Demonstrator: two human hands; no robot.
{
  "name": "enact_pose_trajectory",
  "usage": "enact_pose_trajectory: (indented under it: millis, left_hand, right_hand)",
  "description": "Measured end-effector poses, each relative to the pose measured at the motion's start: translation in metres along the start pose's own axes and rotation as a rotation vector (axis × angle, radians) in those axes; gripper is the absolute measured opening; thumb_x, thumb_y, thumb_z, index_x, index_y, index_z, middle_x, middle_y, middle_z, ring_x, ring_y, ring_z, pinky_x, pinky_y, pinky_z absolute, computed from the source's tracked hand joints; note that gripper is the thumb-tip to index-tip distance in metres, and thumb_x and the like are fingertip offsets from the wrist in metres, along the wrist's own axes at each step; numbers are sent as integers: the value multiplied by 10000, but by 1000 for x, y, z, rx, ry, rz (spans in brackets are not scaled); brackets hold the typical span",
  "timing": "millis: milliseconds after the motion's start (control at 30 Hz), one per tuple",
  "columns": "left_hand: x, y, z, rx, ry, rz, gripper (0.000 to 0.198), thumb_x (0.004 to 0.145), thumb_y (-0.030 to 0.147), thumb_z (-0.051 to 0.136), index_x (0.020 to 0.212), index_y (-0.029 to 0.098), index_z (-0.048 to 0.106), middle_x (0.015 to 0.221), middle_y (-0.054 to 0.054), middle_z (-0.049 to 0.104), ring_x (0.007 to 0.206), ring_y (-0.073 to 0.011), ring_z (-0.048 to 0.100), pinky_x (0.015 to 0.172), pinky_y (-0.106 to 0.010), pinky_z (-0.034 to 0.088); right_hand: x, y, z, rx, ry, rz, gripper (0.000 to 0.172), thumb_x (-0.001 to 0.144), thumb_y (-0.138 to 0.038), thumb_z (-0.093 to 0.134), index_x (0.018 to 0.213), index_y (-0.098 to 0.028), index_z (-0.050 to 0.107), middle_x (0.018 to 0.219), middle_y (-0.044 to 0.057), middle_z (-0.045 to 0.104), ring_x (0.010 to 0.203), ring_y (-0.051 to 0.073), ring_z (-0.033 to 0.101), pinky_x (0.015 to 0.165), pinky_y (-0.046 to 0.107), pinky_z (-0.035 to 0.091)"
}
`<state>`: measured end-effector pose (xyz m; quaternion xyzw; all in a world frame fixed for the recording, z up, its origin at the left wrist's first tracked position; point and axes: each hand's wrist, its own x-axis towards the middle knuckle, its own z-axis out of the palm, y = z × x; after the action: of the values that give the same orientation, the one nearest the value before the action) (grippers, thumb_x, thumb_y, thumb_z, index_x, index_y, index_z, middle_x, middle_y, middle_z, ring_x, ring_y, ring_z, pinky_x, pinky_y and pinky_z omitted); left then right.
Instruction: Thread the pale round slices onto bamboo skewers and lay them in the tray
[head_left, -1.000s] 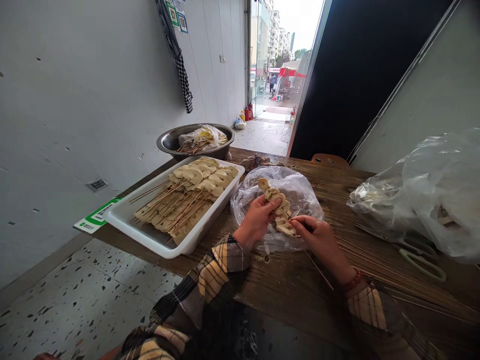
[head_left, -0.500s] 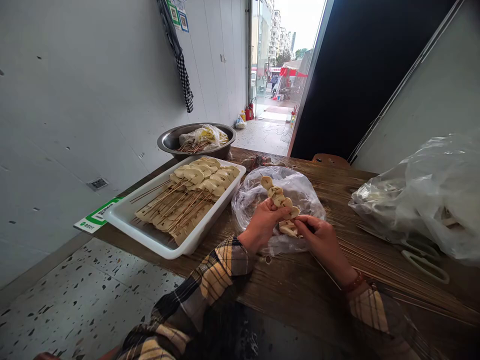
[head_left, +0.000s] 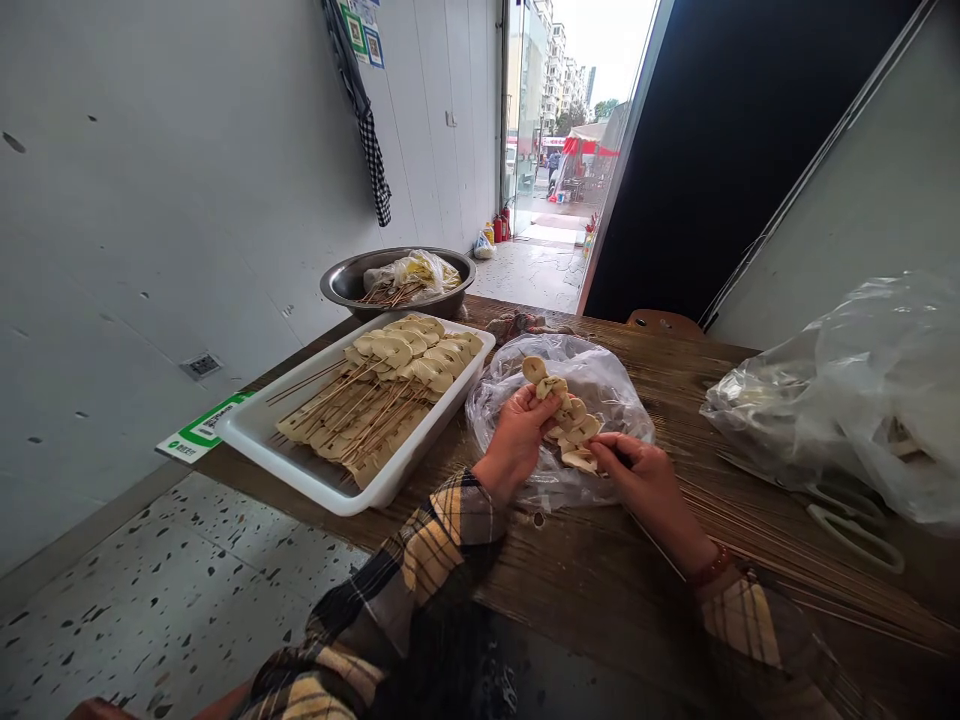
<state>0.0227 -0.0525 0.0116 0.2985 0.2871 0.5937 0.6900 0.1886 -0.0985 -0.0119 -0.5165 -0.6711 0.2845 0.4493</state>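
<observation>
Pale round slices (head_left: 574, 412) are threaded in a row on a thin stick over an open clear plastic bag (head_left: 607, 375). My left hand (head_left: 519, 435) is closed around the upper part of this row. At its lower end, my right hand (head_left: 641, 480) pinches the skewer, and a thin stick runs down under that palm. More pale slices lie beneath the row in the bag, partly hidden. To the left, a white tray (head_left: 300, 490) holds many skewers of the same slices (head_left: 390, 350), sticks pointing down-left.
Behind the tray stands a metal bowl (head_left: 341, 285) with skewers and a plastic bag. Bare sticks (head_left: 795, 570), scissors (head_left: 855, 535) and a large clear bag (head_left: 840, 380) lie on the wooden table's right side.
My left hand has slid slightly up and left along the row, so more slices show between my hands. The whole view has shifted a little.
</observation>
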Motion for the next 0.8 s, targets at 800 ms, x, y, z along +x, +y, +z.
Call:
enact_pose_trajectory:
  millis: [800]
  left_hand:
    - [7, -3, -7, -10, 44, 58, 337, 635, 215, 834, 884, 133, 621, 834, -14, 675, 732, -105, 613, 706, -233, 462]
  right_hand:
    - [-1, -1, 0, -29, -1, -16, 272, 871, -414, 580, 867, -200, 749, 788, 42, 750, 683, 199, 659, 634, 301, 520]
